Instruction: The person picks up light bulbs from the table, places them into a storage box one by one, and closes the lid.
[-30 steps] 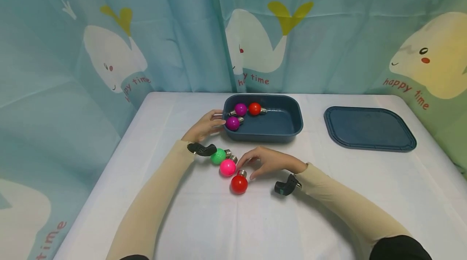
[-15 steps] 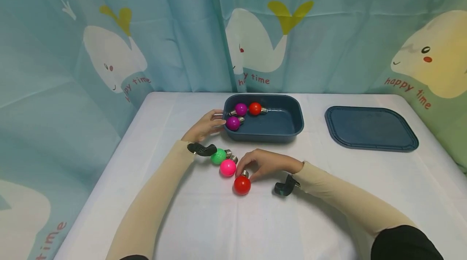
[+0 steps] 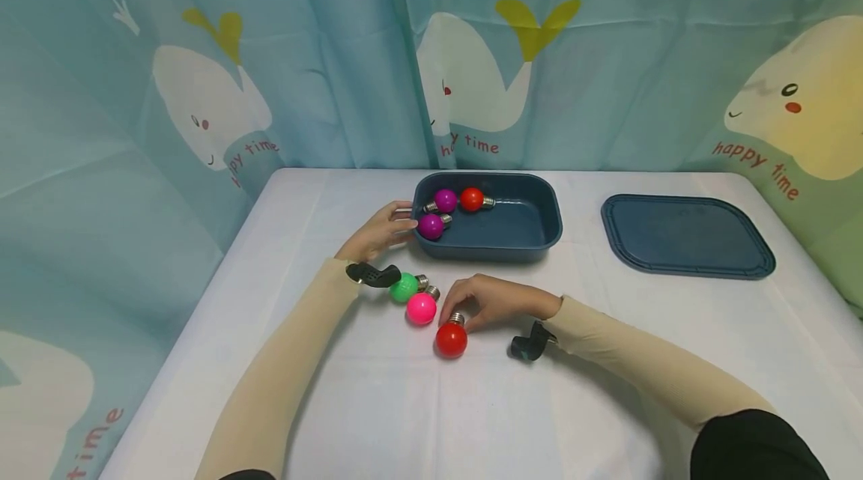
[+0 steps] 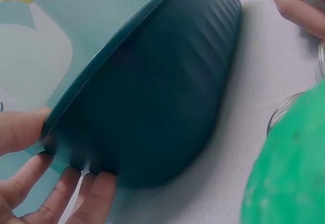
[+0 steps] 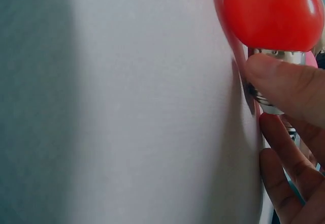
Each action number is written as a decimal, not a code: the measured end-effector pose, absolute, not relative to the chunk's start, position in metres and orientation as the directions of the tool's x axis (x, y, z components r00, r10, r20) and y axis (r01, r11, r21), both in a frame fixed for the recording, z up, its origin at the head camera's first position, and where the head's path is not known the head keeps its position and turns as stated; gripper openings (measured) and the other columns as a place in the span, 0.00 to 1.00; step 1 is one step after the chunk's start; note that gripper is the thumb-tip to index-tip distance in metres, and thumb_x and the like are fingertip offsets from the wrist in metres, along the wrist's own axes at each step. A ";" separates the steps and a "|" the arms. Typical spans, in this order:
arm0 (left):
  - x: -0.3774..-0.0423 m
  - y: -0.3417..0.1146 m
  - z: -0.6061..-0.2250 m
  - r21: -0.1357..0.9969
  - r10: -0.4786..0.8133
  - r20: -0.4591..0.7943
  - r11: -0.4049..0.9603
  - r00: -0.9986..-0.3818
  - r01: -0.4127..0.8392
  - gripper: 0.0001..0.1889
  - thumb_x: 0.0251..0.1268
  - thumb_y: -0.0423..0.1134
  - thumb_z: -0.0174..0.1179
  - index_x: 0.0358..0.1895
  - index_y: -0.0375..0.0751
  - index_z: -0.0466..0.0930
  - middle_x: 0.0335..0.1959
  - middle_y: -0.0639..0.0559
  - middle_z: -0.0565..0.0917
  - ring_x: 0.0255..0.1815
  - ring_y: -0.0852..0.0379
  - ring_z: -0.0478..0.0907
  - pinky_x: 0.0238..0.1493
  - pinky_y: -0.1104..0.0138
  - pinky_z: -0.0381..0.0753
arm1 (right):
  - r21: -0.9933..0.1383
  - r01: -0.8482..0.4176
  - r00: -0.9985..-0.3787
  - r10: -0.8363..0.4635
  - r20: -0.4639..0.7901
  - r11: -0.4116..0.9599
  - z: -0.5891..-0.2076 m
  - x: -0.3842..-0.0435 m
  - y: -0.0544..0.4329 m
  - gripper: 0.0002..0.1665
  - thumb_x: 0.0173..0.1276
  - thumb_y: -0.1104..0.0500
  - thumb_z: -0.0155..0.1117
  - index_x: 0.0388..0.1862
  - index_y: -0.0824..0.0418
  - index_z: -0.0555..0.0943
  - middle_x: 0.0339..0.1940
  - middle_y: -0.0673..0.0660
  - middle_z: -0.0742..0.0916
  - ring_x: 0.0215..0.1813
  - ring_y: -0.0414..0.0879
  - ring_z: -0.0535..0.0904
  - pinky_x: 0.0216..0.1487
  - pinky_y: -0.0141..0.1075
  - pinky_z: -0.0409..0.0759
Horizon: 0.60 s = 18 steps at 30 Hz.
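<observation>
My right hand [image 3: 495, 299] pinches the metal screw base of a red light bulb [image 3: 451, 341]; in the right wrist view its thumb [image 5: 284, 84] presses on the base just below the red globe [image 5: 277, 13]. My left hand [image 3: 379, 231] holds the left end of a dark blue plastic container [image 3: 485, 254]. In the left wrist view the thumb [image 4: 23, 130] is at the rim and the fingers [image 4: 96, 196] lie against the outer wall. Two purple bulbs [image 3: 431, 226] and another red bulb [image 3: 471, 199] lie inside the container.
A pink bulb [image 3: 421, 308] and a green bulb [image 3: 404, 287] lie on the white tablecloth [image 3: 377, 405] between the hands. The flat dark blue lid [image 3: 688, 234] lies at the right. A curtain printed with whales [image 3: 472, 76] hangs behind the table.
My right hand's fingers have closed in on the red bulb's base, and the bulb has shifted slightly to the right, away from the pink one. My left hand has stayed on the container.
</observation>
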<state>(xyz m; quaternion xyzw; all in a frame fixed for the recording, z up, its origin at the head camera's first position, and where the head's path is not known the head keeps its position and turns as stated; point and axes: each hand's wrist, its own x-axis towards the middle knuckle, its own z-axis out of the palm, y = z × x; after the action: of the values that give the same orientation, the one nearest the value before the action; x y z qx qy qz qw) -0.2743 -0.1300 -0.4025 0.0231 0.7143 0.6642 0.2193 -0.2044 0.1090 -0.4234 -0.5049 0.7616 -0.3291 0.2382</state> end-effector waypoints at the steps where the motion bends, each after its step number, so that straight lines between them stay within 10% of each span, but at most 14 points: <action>1: -0.274 -0.130 -0.403 0.959 0.325 -0.283 0.119 -0.902 -0.258 0.31 0.67 0.29 0.51 0.71 0.34 0.50 0.71 0.36 0.57 0.70 0.40 0.60 0.72 0.51 0.62 | -0.744 -0.608 -0.383 -0.923 -0.031 0.277 -0.424 -0.205 0.110 0.20 0.52 0.66 0.72 0.45 0.54 0.84 0.44 0.50 0.87 0.50 0.39 0.78 0.56 0.32 0.77; 18: -0.274 -0.130 -0.402 0.961 0.334 -0.277 0.117 -0.901 -0.252 0.30 0.68 0.29 0.50 0.71 0.34 0.50 0.71 0.35 0.57 0.70 0.40 0.60 0.72 0.52 0.62 | -0.834 -0.492 -0.440 -0.898 -0.010 0.250 -0.430 -0.208 0.130 0.19 0.53 0.61 0.73 0.46 0.58 0.84 0.44 0.53 0.88 0.48 0.38 0.82 0.56 0.33 0.80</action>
<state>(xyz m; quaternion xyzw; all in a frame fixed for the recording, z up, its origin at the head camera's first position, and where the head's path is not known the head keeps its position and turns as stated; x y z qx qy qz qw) -0.2742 -0.1305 -0.4021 0.0288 0.7140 0.6639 0.2204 -0.2075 0.1302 -0.4296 -0.4642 0.7486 -0.3994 0.2541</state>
